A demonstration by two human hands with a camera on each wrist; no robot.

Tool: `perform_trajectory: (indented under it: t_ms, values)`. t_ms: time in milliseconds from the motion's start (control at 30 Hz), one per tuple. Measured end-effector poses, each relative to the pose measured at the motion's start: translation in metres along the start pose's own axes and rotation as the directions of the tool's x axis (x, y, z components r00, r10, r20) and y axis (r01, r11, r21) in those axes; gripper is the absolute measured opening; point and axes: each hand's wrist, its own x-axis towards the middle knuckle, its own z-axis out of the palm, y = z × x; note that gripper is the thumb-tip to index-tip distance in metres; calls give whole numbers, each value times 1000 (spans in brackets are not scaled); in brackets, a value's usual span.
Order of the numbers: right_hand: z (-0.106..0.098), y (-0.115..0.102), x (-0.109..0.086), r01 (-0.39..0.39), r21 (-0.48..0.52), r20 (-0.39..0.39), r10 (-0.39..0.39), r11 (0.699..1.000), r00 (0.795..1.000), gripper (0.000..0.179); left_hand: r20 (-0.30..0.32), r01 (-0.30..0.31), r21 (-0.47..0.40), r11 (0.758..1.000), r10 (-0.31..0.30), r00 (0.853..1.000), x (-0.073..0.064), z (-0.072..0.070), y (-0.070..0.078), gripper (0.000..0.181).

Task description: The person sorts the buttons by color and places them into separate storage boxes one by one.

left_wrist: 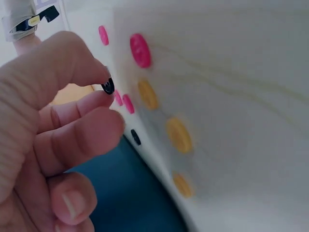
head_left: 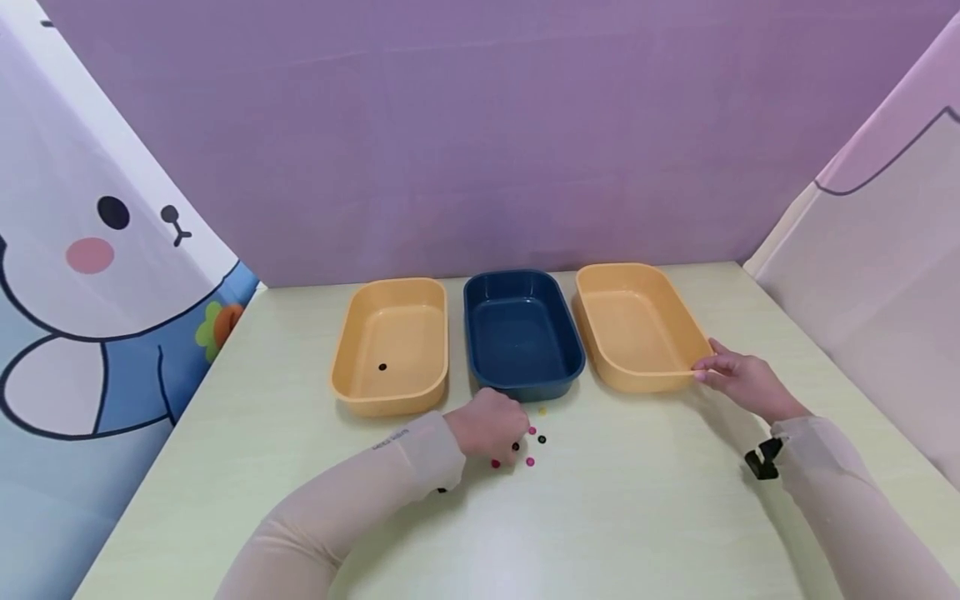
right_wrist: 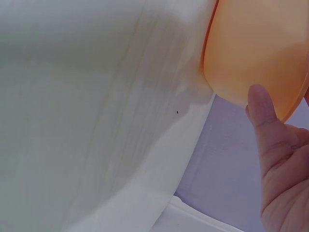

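My left hand [head_left: 491, 423] is low over the table in front of the blue tray, its fingers bent. In the left wrist view its thumb and a fingertip pinch a small black button [left_wrist: 108, 86]. Pink buttons [left_wrist: 140, 50], yellow buttons [left_wrist: 179, 135] and another black button [left_wrist: 135, 137] lie loose around it. My right hand [head_left: 750, 385] holds the near right corner of the right-hand light orange tray [head_left: 645, 382]. In the right wrist view one digit lies over that tray's rim, and the other fingers are partly out of frame.
The dark blue tray [head_left: 525, 392] stands between the right tray and a second light orange tray [head_left: 390, 407]. One black button [head_left: 382, 367] lies inside that left tray. A purple cloth wall [head_left: 480, 150] rises behind the table [head_left: 600, 517], with printed cloth [head_left: 90, 333] at the left.
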Motion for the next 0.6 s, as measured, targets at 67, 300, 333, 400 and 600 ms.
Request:
perform_trajectory:
  t_ms: [67, 300, 333, 400, 600]
  values:
    - [0, 0, 0, -10, 6, 7, 10, 1000, 1000, 23, 2, 10, -6, 1000, -10, 1000, -2, 0, -2, 35]
    - [-1, 0, -1, -12, 1, 8, 12, 1000, 1000, 23, -31, 59, -40, 997, -60, 998, -17, -11, -9, 31]
    - [0, 0, -1, -7, -2, 3, 7, 1000, 1000, 22, -32, 63, -44, 997, -64, 997, -19, -13, -11, 31]
    - [0, 1, -1, -1, -7, -6, 1, 1000, 1000, 21, -18, 69, -75, 995, -70, 997, -23, -15, -14, 30]
    - [0, -1, 0, 1, 0, -2, -1, 1000, 1000, 19, -48, 79, -62, 995, -82, 995, -33, -20, -24, 31]
